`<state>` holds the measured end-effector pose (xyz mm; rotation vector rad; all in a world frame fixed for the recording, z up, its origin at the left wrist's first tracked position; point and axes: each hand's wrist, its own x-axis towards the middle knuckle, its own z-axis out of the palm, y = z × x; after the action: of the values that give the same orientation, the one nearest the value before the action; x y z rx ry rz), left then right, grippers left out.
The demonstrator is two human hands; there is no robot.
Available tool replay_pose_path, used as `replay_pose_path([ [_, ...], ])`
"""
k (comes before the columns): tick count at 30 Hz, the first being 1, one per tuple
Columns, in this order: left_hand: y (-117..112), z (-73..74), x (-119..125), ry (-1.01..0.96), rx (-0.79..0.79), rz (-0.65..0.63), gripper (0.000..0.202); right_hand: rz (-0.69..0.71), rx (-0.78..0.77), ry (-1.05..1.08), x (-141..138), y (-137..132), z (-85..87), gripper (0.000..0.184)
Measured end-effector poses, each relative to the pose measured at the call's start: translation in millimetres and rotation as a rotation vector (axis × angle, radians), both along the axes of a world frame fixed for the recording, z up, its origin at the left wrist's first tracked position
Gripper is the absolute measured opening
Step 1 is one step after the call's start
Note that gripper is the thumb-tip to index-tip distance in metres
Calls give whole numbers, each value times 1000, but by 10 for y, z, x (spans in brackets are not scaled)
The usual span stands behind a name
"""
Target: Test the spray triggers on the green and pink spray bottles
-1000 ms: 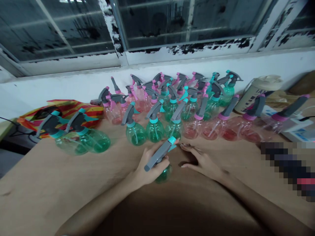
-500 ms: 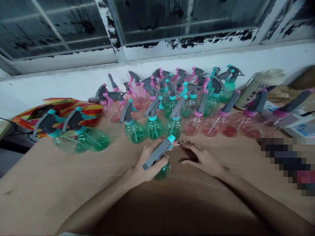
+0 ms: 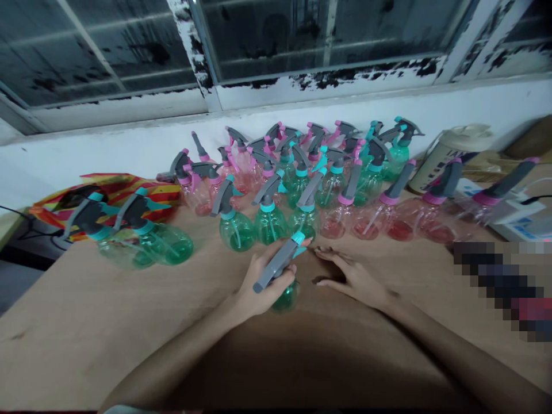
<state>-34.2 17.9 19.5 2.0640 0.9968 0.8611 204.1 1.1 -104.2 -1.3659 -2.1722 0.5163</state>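
Observation:
My left hand is closed round a green spray bottle with a grey trigger head and teal collar, held just above the brown table. My right hand lies beside it on the table, palm down, fingers stretched out, holding nothing. Just beyond both hands stands a row of three green spray bottles, and to their right a row of pink spray bottles.
Several more pink and green spray bottles crowd the back of the table under the window. Two green bottles stand at the left near a red striped bag. A beige jug and a white box sit at the right.
My left hand has shifted the green bottle slightly forward toward the row. The right hand has stayed flat on the table.

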Motion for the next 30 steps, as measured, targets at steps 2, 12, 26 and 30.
replay_pose_path([
  [2, -34, 21, 5, 28, -32, 9, 30, 6, 3, 8, -3, -2, 17, 64],
  [12, -47, -35, 10, -97, -93, -24, 30, 14, 0, 8, -7, -4, 47, 60],
  [26, -23, -79, 0, -98, -34, -1, 19, 13, -3, 6, -1, 4, 10, 59],
  [30, -19, -82, 25, -70, -15, 37, 24, 21, 0, 4, -1, 6, 18, 55],
])
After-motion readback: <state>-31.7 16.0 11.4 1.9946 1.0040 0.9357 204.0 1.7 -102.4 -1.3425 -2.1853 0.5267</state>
